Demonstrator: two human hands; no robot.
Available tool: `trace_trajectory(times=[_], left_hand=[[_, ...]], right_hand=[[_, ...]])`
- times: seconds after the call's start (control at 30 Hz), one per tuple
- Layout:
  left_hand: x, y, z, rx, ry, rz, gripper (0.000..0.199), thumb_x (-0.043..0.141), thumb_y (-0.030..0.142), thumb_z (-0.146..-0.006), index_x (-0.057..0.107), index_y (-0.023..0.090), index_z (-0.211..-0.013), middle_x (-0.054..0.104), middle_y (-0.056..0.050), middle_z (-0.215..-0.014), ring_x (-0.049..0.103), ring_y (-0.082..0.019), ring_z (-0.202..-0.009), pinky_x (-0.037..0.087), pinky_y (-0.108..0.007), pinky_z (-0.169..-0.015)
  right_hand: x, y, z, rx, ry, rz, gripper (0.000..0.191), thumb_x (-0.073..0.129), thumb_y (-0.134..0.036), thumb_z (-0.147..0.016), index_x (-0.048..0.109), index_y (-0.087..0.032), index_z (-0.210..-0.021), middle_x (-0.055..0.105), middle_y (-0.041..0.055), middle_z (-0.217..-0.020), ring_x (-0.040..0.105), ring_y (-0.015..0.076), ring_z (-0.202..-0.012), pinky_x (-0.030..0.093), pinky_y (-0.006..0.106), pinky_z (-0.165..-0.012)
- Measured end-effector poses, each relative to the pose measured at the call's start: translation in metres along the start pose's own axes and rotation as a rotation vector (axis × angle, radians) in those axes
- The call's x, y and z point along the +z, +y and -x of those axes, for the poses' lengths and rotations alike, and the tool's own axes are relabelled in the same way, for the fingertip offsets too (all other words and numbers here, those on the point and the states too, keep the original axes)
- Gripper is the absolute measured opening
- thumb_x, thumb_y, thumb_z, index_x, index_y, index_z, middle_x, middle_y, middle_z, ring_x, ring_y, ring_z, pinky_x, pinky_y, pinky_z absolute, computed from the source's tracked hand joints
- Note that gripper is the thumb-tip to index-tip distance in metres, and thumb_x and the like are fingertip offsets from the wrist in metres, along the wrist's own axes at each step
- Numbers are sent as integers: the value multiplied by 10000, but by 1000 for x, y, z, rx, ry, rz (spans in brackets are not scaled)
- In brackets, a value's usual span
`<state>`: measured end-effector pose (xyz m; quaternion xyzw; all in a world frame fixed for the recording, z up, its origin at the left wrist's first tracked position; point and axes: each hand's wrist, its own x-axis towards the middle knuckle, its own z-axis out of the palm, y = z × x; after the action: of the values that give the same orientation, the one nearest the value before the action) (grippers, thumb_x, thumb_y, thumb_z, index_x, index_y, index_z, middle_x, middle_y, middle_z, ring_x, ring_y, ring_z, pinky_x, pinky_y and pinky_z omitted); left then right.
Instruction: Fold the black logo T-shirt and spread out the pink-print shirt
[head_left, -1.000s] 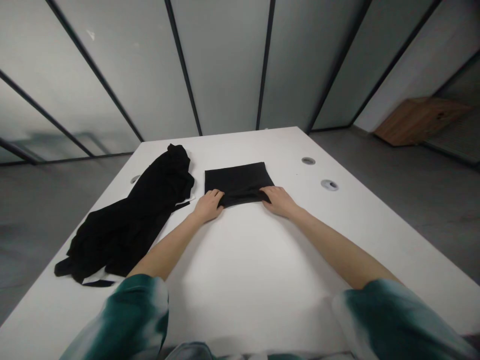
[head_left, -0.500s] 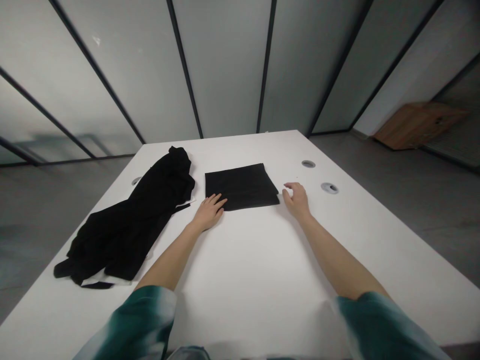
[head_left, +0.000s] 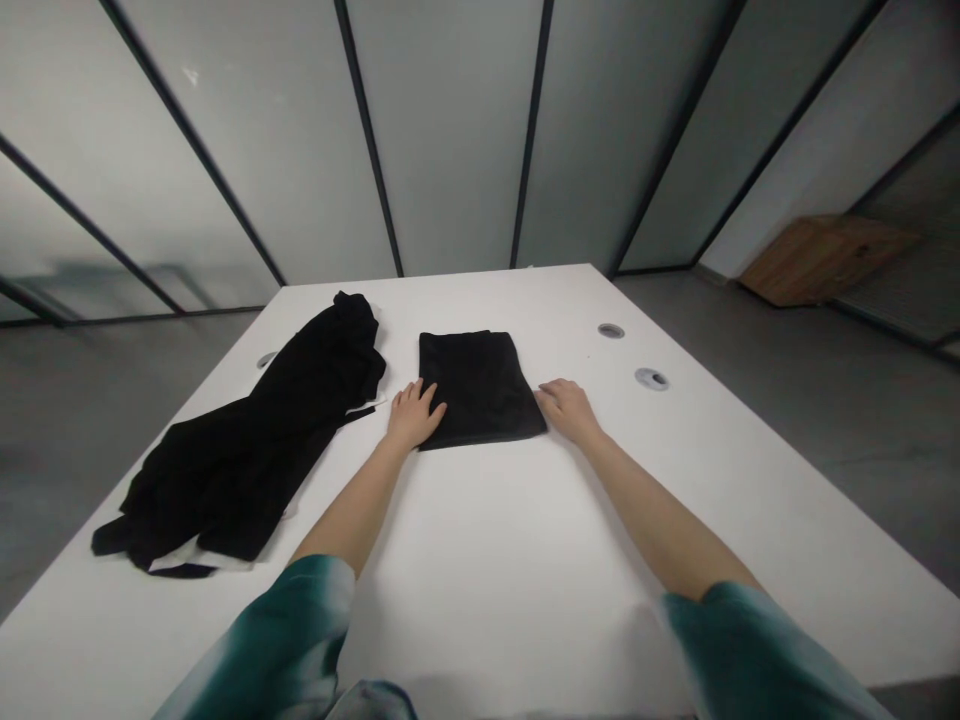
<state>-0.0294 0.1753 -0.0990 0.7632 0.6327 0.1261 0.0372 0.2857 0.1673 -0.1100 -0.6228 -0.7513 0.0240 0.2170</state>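
A folded black cloth [head_left: 480, 390], roughly square, lies flat in the middle of the white table. My left hand [head_left: 411, 415] rests on its left edge with fingers spread, the fingertips over the fabric. At the right edge is my right hand [head_left: 571, 410], palm down, its fingers loosely bent and their tips by the near right corner. Whether those tips press on the fabric I cannot tell. To the left of my left hand lies a loose heap of black clothing [head_left: 255, 440] with bits of white showing at its edges.
The white table [head_left: 510, 560] has round grommets near its sides, two at right [head_left: 652, 379] and one partly hidden at left. Frosted glass panels [head_left: 450, 130] stand behind it. A wooden cabinet [head_left: 817, 260] sits on the floor at far right.
The folded cloth has become narrower and deeper, its near edge now closer to me. My right hand has moved left to the cloth's edge; my left hand has shifted slightly left.
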Motion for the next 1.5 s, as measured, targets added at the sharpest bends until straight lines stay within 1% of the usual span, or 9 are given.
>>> trace_trajectory(times=[0.23, 0.43, 0.6, 0.8, 0.9, 1.0, 1.13, 1.27, 1.5], left_hand=[[3, -6, 6, 238, -159, 116, 582, 495, 526, -918, 512, 222, -1413, 424, -115, -1547, 366, -303, -1435, 256, -501, -1181], [11, -1, 0, -139, 15, 100, 649, 461, 578, -917, 504, 142, -1395, 413, -202, -1533, 312, -370, -1450, 250, -539, -1164], [11, 2, -5, 4, -30, 180, 437, 537, 422, -906, 589, 189, -1271, 511, -146, -1465, 397, -324, -1403, 307, -492, -1150], [17, -1, -8, -31, -73, 717, 286, 571, 310, -852, 580, 194, -1114, 700, -81, -1046, 654, -242, -979, 503, -427, -924], [21, -4, -10, -93, -116, 1238, 538, 642, 351, -796, 460, 218, -1284, 699, -26, -947, 669, -200, -805, 537, -393, -797], [19, -7, -12, -85, -85, 1541, 785, 745, 281, -669, 423, 237, -1383, 711, -25, -982, 679, -211, -874, 524, -382, -844], [12, -11, -12, -118, -109, 1547, 571, 719, 194, -619, 660, 188, -1187, 726, -57, -1048, 666, -229, -977, 497, -366, -919], [7, -10, -10, -183, -141, 1483, 433, 725, 234, -631, 733, 184, -1062, 739, -51, -988, 670, -222, -911, 512, -370, -874], [6, -7, -10, -244, -34, 1442, 352, 779, 345, -626, 757, 179, -935, 735, -51, -902, 659, -212, -875, 500, -353, -846]], right_hand=[[6, -2, 0, 41, -34, 97, 409, 441, -451, -967, 736, -198, -1094, 673, 126, -1142, 591, 292, -1041, 434, 412, -911], [12, -4, -1, 115, -42, 110, 375, 547, -465, -894, 712, -183, -1078, 650, 152, -1155, 576, 322, -1021, 447, 423, -862], [14, -10, -4, 114, -109, 65, 260, 553, -377, -879, 667, -185, -1013, 651, 150, -1118, 590, 310, -1012, 451, 408, -859], [13, -15, -6, 189, -128, -503, 145, 532, -282, -833, 550, -215, -960, 665, 78, -949, 623, 242, -887, 487, 377, -825], [12, -14, -5, 332, -102, -904, 178, 569, -299, -793, 508, -239, -949, 648, 7, -839, 629, 207, -792, 512, 345, -750], [7, -12, -4, 477, -138, -1230, 245, 649, -290, -742, 517, -250, -945, 663, -18, -796, 650, 194, -766, 532, 330, -733], [-6, -13, -2, 555, -336, -1479, 346, 701, -172, -656, 593, -230, -980, 724, 32, -871, 694, 215, -826, 558, 353, -818], [-14, -21, 0, 517, -454, -1565, 374, 708, -172, -660, 620, -233, -1018, 748, 61, -981, 711, 241, -916, 547, 396, -927], [-10, -28, 1, 470, -348, -1568, 455, 778, -231, -646, 603, -242, -1066, 749, 44, -1029, 714, 238, -945, 528, 421, -969]])
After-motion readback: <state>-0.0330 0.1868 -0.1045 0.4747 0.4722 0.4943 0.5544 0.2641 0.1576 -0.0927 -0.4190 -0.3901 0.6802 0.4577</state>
